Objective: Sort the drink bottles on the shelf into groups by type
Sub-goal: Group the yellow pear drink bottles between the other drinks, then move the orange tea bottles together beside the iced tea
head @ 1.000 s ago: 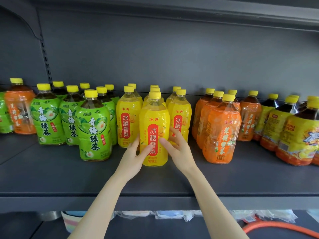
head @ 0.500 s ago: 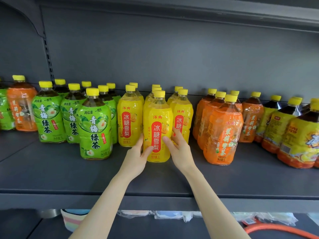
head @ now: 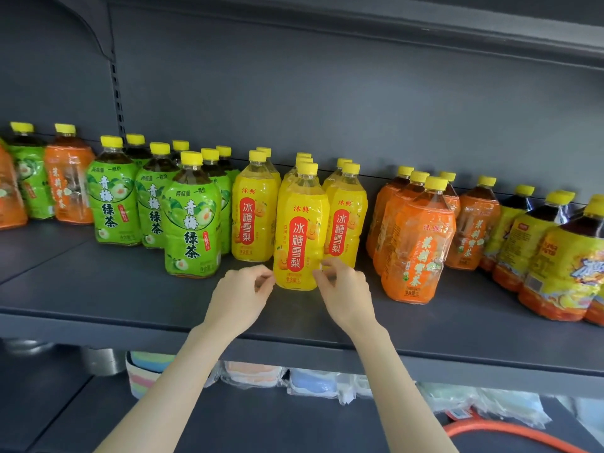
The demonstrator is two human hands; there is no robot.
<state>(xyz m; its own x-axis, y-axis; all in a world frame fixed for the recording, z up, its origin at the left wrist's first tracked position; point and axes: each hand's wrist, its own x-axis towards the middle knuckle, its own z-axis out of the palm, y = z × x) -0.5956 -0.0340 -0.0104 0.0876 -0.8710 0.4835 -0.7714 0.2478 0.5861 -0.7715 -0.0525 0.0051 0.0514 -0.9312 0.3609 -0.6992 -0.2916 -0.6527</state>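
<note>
Your left fingers [head: 265,280] and right fingers [head: 324,272] are curled in, thumb close to forefinger, at the two lower sides of the front yellow pear-drink bottle [head: 300,230]. I cannot tell if they pinch the bottle, only touch it, or are just beside it. The left hand [head: 240,297] and the right hand [head: 348,294] sit low, in the centre of the frame. I think this is because a tall full bottle slides straight when it is guided near its base.

This bottle stands upright on the grey shelf [head: 130,299], in front of the other yellow pear-drink bottles [head: 253,207], so it seems to be the head of that group.

To its left stand the green plum-tea bottles [head: 191,223], and to its right the orange jasmine-tea bottles [head: 415,243]. At the right edge are the dark iced-tea bottles [head: 555,266]. Small gaps between the colours make the groups easy to read.

At the left edge of the frame one stray orange bottle [head: 68,188] stands beside a stray green bottle [head: 29,181], so the sorting looks not finished there.
</note>
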